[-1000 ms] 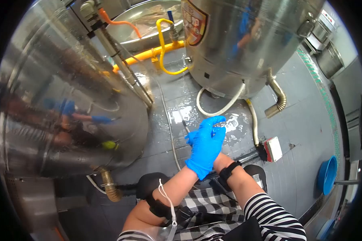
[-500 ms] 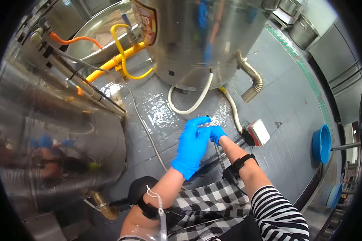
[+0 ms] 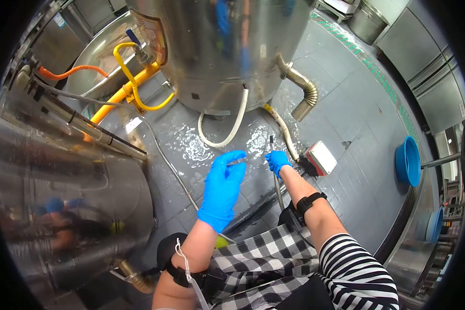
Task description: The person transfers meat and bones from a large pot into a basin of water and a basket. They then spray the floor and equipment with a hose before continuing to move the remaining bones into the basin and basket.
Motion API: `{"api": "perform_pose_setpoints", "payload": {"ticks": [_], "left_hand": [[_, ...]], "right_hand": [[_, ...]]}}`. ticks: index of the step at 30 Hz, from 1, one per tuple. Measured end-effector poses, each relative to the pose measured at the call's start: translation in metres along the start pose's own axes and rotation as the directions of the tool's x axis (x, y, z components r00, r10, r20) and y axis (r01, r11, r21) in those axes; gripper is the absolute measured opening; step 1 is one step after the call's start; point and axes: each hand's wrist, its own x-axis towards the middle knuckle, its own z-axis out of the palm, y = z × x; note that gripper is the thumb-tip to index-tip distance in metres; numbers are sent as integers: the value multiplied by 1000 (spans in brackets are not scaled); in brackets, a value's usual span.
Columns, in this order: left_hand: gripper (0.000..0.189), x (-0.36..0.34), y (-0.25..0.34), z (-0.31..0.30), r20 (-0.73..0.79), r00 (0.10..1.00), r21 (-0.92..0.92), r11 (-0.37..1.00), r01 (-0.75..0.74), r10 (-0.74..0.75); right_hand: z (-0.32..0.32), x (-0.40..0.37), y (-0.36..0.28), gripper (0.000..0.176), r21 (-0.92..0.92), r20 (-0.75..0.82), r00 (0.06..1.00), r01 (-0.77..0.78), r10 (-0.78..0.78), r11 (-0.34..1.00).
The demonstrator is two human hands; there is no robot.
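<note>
My right hand (image 3: 278, 161), in a blue glove, is closed round a thin grey hose (image 3: 278, 192). The hose's dark tip sticks up past my fingers, and its lower part runs back toward the checked apron (image 3: 258, 253). My left hand (image 3: 222, 188), also blue-gloved, is apart from the hose, with thumb and fingers curved and a gap between them; nothing shows in it. Ahead of both hands stands a large steel tank (image 3: 217, 57) with a looped white hose (image 3: 237, 124) at its base. Wet floor (image 3: 196, 150) shines below the tank.
A second steel vessel (image 3: 88, 191) stands close on the left. Yellow pipe (image 3: 116, 98) and a grey cable (image 3: 165, 155) run beside it. To the right are a corrugated metal outlet (image 3: 307, 95), a red and white box (image 3: 323, 157) and a blue basin (image 3: 408, 163).
My left hand has drawn away from my right hand and moved left. My right hand keeps hold of the grey hose, whose tip now shows clearly. The camera view has shifted.
</note>
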Motion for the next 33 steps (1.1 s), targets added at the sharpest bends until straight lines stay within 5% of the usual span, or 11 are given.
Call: {"api": "perform_pose_setpoints", "payload": {"ticks": [12,14,18,20,21,23,24,30,31,33], "left_hand": [[27,2,6,2,34,999,-28,999,35,-34],[27,3,4,2,44,999,-17,1000,26,-25],[28,6,1,3,64,998,14,1000,6,-6],[28,6,0,3,64,998,3,1000,3,-3],[28,6,-1,3,61,998,-10,1000,1,0],[27,7,-2,3,67,998,25,1000,-13,11],[27,8,-3,3,70,997,59,998,-26,22],[26,8,-2,5,67,998,51,998,-22,19],[26,7,-2,5,74,997,50,998,-28,24],[26,6,0,6,64,998,29,999,-16,14]], "right_hand": [[-19,17,14,23,28,35,997,-64,63,998],[-23,32,20,19,-425,-7,989,133,-150,895],[-24,24,14,17,-241,-90,990,87,-111,967],[-24,19,11,19,65,85,995,41,-47,997],[-24,18,11,19,66,82,996,41,-47,997],[-20,14,9,19,-356,103,955,297,-279,886],[-16,3,1,18,-76,14,991,131,-130,988],[-25,5,0,16,82,-20,999,44,-43,996],[-30,13,3,16,85,-24,998,51,-49,995],[-48,37,5,17,-193,1,989,143,-145,971]]}}
